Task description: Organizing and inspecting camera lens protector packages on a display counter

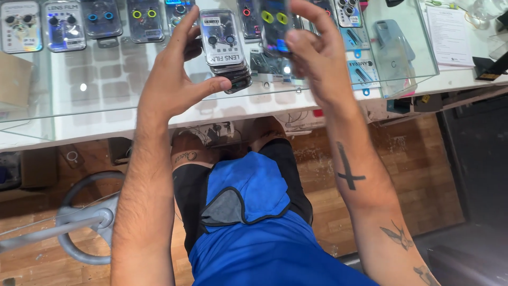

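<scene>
Two hands: left hand [177,79] grips stacked packs [226,53], right hand [312,53] holds one pack [275,24].

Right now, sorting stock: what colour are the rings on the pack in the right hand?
Yellow rings, head view.

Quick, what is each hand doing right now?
Left hand: closed on a stack of clear packs.
Right hand: closed on one dark pack.

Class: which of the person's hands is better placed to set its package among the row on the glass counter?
Probably the right hand: it holds one dark package near the row. The left hand grips a whole stack.
</scene>
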